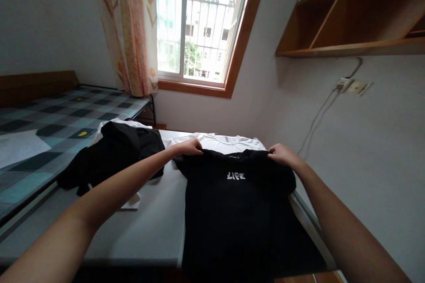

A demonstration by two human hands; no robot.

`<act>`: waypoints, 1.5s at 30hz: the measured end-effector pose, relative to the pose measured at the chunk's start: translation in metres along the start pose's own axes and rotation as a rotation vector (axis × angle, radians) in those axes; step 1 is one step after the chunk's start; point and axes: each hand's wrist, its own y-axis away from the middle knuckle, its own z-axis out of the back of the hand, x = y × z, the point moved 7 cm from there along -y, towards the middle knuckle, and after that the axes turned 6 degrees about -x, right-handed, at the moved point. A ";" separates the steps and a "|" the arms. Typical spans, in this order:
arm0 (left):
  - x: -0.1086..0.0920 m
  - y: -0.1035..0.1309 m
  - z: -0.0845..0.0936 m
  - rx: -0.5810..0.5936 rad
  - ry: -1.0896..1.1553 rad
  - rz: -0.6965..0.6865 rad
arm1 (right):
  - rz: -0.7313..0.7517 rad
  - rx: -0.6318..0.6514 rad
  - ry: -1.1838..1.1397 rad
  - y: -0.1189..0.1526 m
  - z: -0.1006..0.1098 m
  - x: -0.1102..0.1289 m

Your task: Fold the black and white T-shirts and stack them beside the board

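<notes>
A black T-shirt (pixel 239 221) with small white lettering on its chest is spread over the right part of a white table (pixel 149 234), its lower part reaching the near edge. My left hand (pixel 191 146) pinches the shirt at the left shoulder, beside the collar. At the right shoulder my right hand (pixel 279 153) grips the fabric in the same way. The collar lies between my two hands. Just behind it a white shirt (pixel 229 142) lies flat, partly covered by the black one.
Black clothes (pixel 122 150) are heaped at the table's left, with white cloth behind. A bed with a checked cover (pixel 99 105) stands left, a paper (pixel 21 147) on it. A small white object (pixel 133 202) lies near my left forearm. Wooden shelves (pixel 352 46) hang at the upper right.
</notes>
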 end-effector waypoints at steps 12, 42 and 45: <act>-0.085 0.104 0.147 -0.843 0.163 -0.289 | 0.110 -1.015 -0.887 0.107 0.148 0.011; 0.135 -0.066 0.018 -0.218 -0.142 0.376 | -0.139 -0.108 0.155 -0.045 -0.136 0.003; 0.134 -0.064 0.033 -0.250 -0.159 0.357 | -0.148 -0.102 0.157 -0.044 -0.135 0.003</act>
